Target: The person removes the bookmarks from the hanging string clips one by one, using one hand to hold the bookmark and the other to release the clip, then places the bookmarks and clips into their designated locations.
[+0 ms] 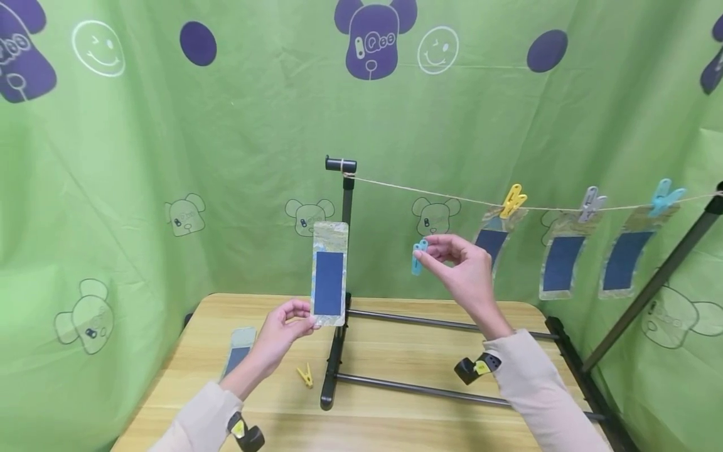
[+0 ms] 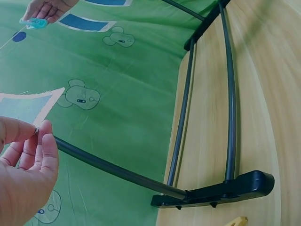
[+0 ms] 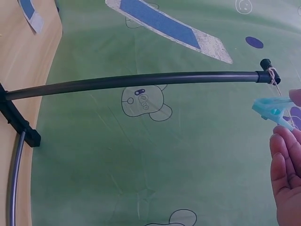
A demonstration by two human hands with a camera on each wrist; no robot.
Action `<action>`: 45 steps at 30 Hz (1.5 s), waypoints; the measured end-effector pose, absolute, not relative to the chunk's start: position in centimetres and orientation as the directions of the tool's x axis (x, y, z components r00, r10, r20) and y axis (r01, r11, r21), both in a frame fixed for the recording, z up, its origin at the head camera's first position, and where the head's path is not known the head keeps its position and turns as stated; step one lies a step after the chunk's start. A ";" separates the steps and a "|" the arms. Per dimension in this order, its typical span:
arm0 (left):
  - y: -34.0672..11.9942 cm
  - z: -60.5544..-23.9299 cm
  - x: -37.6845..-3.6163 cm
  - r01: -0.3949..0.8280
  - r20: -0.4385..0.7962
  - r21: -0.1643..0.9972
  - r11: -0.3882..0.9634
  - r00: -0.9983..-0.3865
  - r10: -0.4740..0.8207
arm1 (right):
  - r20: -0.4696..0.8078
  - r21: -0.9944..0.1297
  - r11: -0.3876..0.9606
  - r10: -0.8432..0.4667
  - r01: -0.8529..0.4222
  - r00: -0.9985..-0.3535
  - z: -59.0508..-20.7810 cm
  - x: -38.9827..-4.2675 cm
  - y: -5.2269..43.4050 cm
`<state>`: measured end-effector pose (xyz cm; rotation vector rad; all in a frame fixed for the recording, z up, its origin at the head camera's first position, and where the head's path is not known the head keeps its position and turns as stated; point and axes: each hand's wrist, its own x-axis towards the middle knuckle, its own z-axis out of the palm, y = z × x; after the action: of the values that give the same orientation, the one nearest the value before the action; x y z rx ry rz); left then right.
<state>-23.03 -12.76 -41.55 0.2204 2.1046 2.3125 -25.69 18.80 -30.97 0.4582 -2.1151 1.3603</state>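
My left hand [image 1: 282, 326] pinches the lower left corner of a tall card [image 1: 329, 282] with a dark blue panel and a patterned border, held upright beside the black stand post. In the left wrist view, thumb and fingertips meet on that card's corner. Further right, my right hand [image 1: 467, 270] grips a light blue clothespin [image 1: 417, 262] between thumb and fingers, below the string [image 1: 423, 190] in the head view. Similar cards hang from the string on the right, under a yellow clothespin [image 1: 513, 201], a grey clothespin [image 1: 591, 204] and a blue clothespin [image 1: 666, 198].
A black stand [image 1: 407, 319] rests on the wooden table [image 1: 395, 420], the string tied to its left post top. Another card [image 1: 240, 347] lies on the table, partly behind my left forearm. Nearby is a loose yellow clothespin [image 1: 305, 376]. Green printed cloth [image 1: 254, 125] surrounds the table.
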 end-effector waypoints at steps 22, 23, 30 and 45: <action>-15.4 -43.1 -21.6 0.049 0.051 0.993 -0.105 -0.999 0.017 | 0.575 -0.759 0.374 0.002 -0.532 -0.818 -31.2 -23.0 16.0; -15.5 -43.1 -21.6 0.048 0.050 0.993 -0.103 -0.999 0.016 | 0.571 -0.761 0.375 0.001 -0.529 -0.821 -31.0 -22.7 15.8; -16.5 -43.2 -21.2 0.030 0.029 0.994 -0.106 -1.000 -0.013 | 0.555 -0.769 0.376 -0.009 -0.517 -0.832 -30.9 -22.2 15.2; -18.2 -43.5 -20.2 0.022 0.014 0.985 -0.170 -0.999 -0.045 | 0.513 -0.792 0.364 -0.037 -0.490 -0.857 -33.3 -23.6 14.9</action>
<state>-20.21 -18.22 -43.53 -0.0286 2.0515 2.4364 -23.63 14.91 -33.29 0.4590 -2.2209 1.4992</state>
